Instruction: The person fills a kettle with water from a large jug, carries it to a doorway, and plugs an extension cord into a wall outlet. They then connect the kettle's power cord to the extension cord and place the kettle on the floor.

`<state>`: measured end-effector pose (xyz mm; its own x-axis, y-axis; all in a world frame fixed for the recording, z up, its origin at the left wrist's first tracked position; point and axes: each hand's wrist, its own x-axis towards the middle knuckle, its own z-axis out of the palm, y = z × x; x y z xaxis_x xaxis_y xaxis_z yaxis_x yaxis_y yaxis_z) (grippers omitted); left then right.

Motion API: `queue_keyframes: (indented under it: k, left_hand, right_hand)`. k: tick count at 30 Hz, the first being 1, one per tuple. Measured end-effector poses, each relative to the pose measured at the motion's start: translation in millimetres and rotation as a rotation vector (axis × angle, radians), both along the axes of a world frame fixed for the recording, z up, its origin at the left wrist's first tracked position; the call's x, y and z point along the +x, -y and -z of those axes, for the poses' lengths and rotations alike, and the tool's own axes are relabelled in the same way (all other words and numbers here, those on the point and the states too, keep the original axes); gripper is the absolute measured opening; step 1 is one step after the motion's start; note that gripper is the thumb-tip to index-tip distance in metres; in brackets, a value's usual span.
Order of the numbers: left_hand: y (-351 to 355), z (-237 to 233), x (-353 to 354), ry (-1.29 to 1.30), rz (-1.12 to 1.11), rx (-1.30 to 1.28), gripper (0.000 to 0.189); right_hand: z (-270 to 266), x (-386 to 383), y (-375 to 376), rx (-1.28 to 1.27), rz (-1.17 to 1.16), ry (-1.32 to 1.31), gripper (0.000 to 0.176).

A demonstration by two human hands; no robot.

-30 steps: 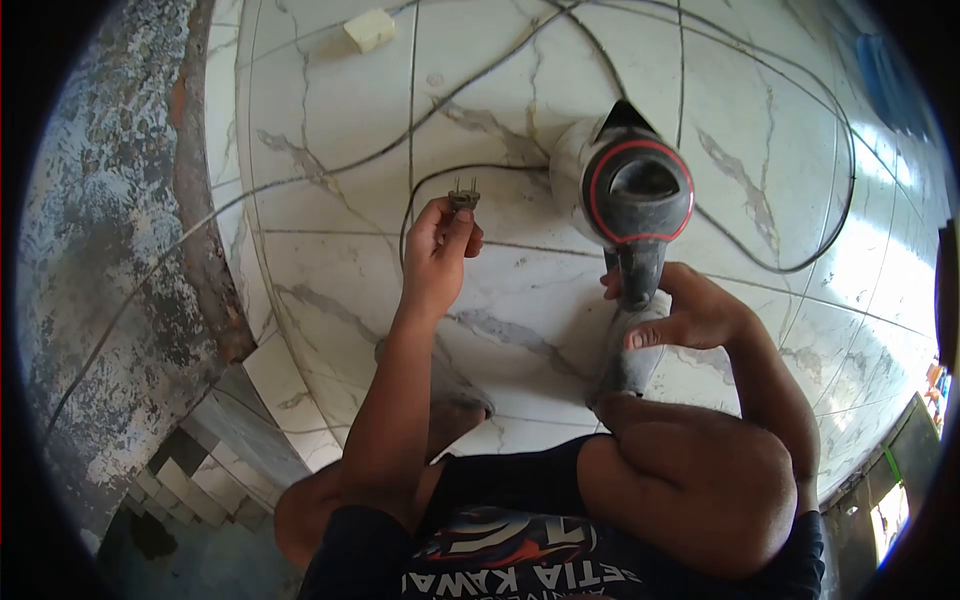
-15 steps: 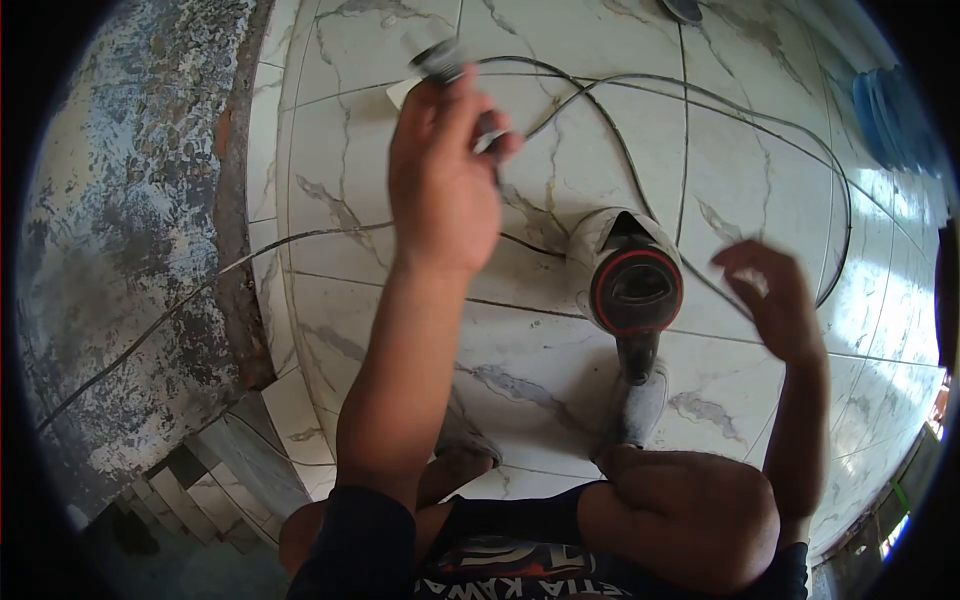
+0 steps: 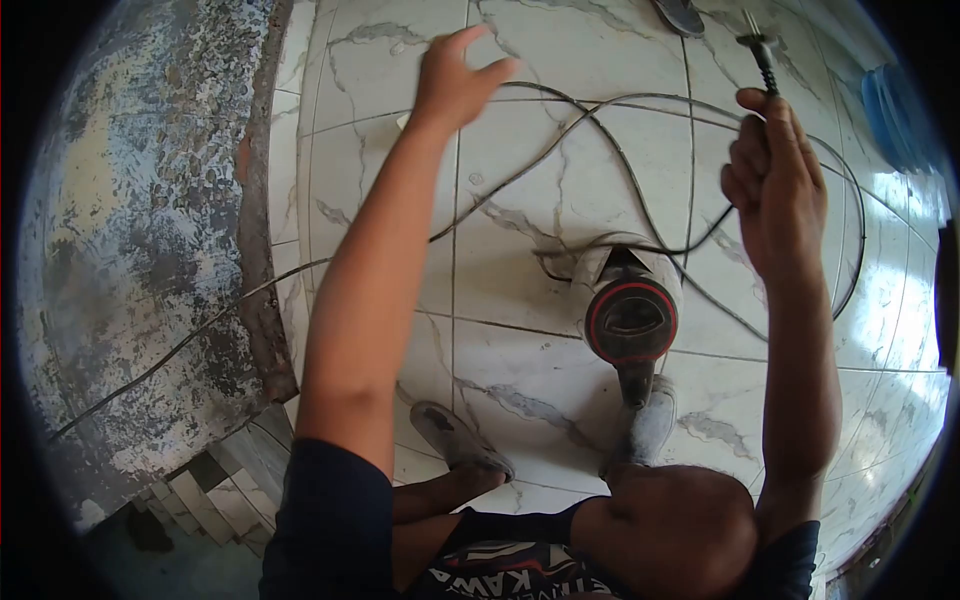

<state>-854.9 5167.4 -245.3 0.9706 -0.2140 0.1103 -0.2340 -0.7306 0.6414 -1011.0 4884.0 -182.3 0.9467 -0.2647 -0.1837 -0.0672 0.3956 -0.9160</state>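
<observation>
My right hand (image 3: 775, 190) is closed round the black cord of a power plug (image 3: 757, 42), whose metal prongs point up and away. From that hand the cord runs back to an electric kettle (image 3: 632, 320), passing over the top near the spout. The kettle is white with a black lid, a red ring and a black handle, and stands upright on the tiles by my foot. My left hand (image 3: 455, 85) is empty, thumb and fingers apart, reaching over the floor beside a long dark cable (image 3: 610, 140). A pale object (image 3: 402, 121) is mostly hidden behind my left arm.
The long cable loops across the marbled tile floor (image 3: 540, 365) and off to the left over a worn concrete strip (image 3: 150, 250). Blue translucent plastic (image 3: 895, 115) stands at the far right. A dark slipper (image 3: 680, 15) lies at the top. My slippered foot (image 3: 455, 440) is nearby.
The plug has passed from my left hand to my right. My right hand has risen up and away from beside the kettle, and the kettle's cord now stretches toward it. My left hand has opened.
</observation>
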Motion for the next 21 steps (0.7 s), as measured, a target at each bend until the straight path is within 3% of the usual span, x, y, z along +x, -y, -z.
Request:
queue_keyframes:
  k: [1, 4, 9, 11, 12, 13, 14, 16, 17, 19, 21]
  left_hand:
    - [-42.1, 47.1, 25.1, 0.107, -0.07, 0.342, 0.076]
    - [-89.9, 74.4, 16.3, -0.284, -0.351, 0.799, 0.078]
    - [-111.7, 85.6, -4.2, -0.34, -0.245, 0.939, 0.075]
    - [-120.6, 86.1, -9.2, -0.29, -0.218, 0.955, 0.07]
    - [-127.7, 83.9, -11.4, -0.497, -0.256, 0.55, 0.064]
    - [-132.7, 82.2, -13.4, -0.68, -0.283, 0.134, 0.059]
    - [-136.9, 80.8, -19.1, -0.683, -0.284, 0.139, 0.059]
    - [-117.8, 40.4, -52.5, -0.967, -0.339, -0.668, 0.057]
    - [-106.1, 26.4, -67.8, -0.963, -0.339, -0.667, 0.057]
    - [-76.8, 1.8, -96.9, -0.93, -0.263, -1.104, 0.059]
    - [-42.2, -29.4, -123.7, -0.913, -0.272, -1.187, 0.059]
  right_hand:
    - [1.6, -2.6, 1.8, 0.004, -0.003, -0.002, 0.034]
    - [13.6, -8.7, 13.2, -0.096, 0.029, -0.103, 0.038]
    - [19.6, -10.3, -1.5, -0.216, -0.043, -0.153, 0.038]
    - [20.2, -6.1, -7.8, -0.461, -0.088, -0.093, 0.036]
    - [22.4, -2.2, -10.1, -0.456, -0.096, -0.095, 0.036]
    - [25.3, 3.1, -11.9, -0.605, -0.123, -0.009, 0.033]
    - [25.2, 5.7, -15.0, -0.679, -0.138, 0.032, 0.032]
    - [20.1, 9.8, -27.9, -0.806, -0.191, 0.151, 0.028]
    - [12.5, 11.8, -38.0, -0.861, -0.23, 0.234, 0.026]
    - [-12.9, 5.5, -54.5, -0.94, -0.282, 0.217, 0.023]
    - [-37.6, -0.7, -68.1, -1.044, -0.333, 0.224, 0.021]
